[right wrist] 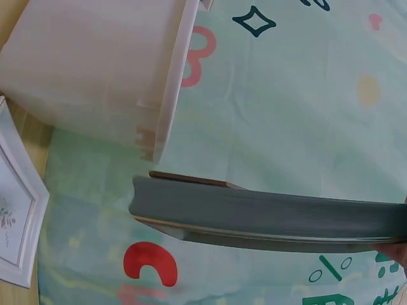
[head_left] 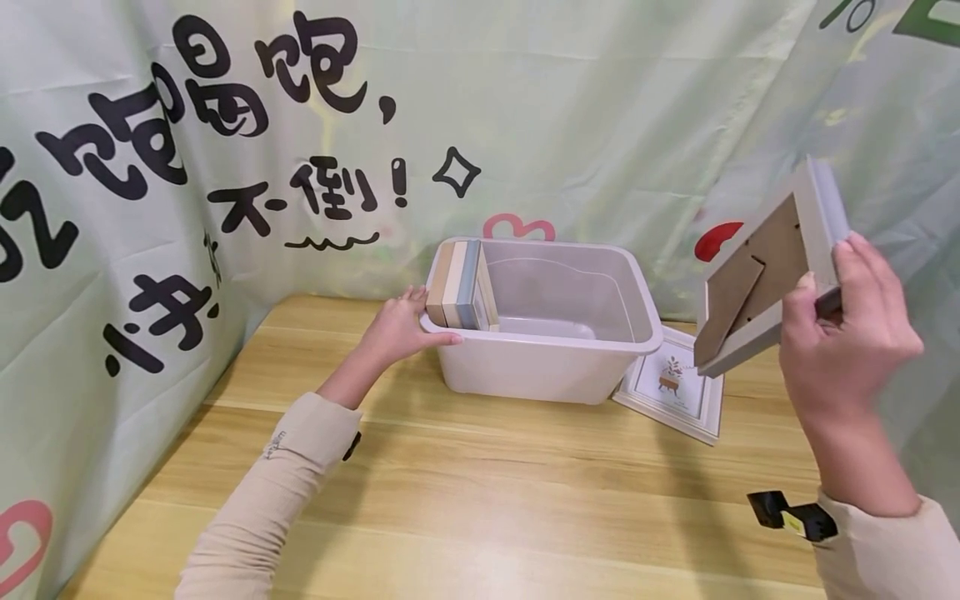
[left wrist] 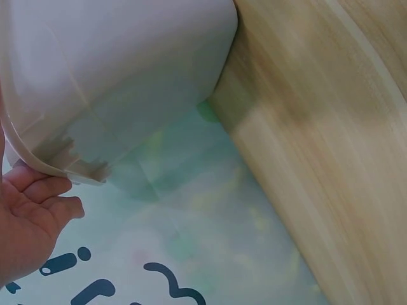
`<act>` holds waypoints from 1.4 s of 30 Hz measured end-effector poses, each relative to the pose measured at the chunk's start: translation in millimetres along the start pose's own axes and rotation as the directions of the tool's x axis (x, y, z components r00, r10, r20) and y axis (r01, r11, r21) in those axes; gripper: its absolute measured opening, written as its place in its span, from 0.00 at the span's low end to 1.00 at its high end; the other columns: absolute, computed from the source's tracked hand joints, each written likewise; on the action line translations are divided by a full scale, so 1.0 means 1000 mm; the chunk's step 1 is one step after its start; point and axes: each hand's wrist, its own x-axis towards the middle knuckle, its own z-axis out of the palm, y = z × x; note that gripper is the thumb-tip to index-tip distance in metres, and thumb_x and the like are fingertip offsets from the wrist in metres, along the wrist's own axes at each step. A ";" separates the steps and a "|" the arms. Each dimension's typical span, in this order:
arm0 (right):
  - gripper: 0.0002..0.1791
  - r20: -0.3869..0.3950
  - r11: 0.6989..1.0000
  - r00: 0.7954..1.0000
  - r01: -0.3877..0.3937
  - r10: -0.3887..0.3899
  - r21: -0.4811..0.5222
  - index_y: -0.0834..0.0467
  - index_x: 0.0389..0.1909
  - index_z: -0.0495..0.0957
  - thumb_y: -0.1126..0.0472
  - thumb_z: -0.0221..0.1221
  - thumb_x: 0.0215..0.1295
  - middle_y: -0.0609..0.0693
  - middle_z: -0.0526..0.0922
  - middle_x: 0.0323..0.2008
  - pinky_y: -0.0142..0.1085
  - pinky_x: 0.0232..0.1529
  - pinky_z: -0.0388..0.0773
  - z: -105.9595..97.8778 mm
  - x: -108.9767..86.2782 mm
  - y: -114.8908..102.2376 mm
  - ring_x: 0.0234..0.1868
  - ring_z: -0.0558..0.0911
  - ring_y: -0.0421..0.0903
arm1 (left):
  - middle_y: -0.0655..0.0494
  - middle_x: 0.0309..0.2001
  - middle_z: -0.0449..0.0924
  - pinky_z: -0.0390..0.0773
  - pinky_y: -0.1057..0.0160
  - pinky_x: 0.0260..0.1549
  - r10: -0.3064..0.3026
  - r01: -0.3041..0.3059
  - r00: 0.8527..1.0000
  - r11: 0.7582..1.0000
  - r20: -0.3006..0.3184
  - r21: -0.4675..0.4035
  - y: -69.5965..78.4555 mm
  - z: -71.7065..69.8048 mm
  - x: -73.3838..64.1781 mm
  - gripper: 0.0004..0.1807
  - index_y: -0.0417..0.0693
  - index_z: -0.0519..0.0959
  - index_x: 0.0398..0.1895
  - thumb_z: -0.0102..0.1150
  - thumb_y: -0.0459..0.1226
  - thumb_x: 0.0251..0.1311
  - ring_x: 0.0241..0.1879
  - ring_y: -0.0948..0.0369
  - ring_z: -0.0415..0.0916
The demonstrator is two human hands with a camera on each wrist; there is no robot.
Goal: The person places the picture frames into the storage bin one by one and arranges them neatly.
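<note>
My right hand [head_left: 851, 325] grips a grey picture frame [head_left: 825, 200] by its edge, raised above the table with its brown backing and stand turned toward me. In the right wrist view the same frame shows its grey side edge. With my left hand [head_left: 397, 329] I hold the left end of a pale plastic bin [head_left: 525, 367], thumb over the front rim. Several picture frames [head_left: 459, 287], tan, cream and blue-edged, stand upright side by side at the bin's left end. A white picture frame [head_left: 671, 379] with a plant print lies face up beside the bin's right end.
The bin stands on a wooden table [head_left: 480, 483] near its back edge. Behind hangs a pale green printed curtain [head_left: 600, 125] with black lettering, which also covers the left and right sides. The bin's right part shows its bare floor.
</note>
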 end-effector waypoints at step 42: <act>0.13 -0.083 0.950 0.995 -0.031 0.060 0.312 0.68 0.39 0.82 0.71 0.57 0.52 0.60 0.84 0.41 0.36 0.50 0.79 0.089 -0.045 -0.057 0.45 0.83 0.54 | 0.37 0.68 0.57 0.62 0.46 0.63 -0.014 0.013 1.000 0.998 -0.019 -0.055 -0.002 0.004 0.000 0.55 0.32 0.61 0.64 0.65 0.62 0.41 0.66 0.37 0.55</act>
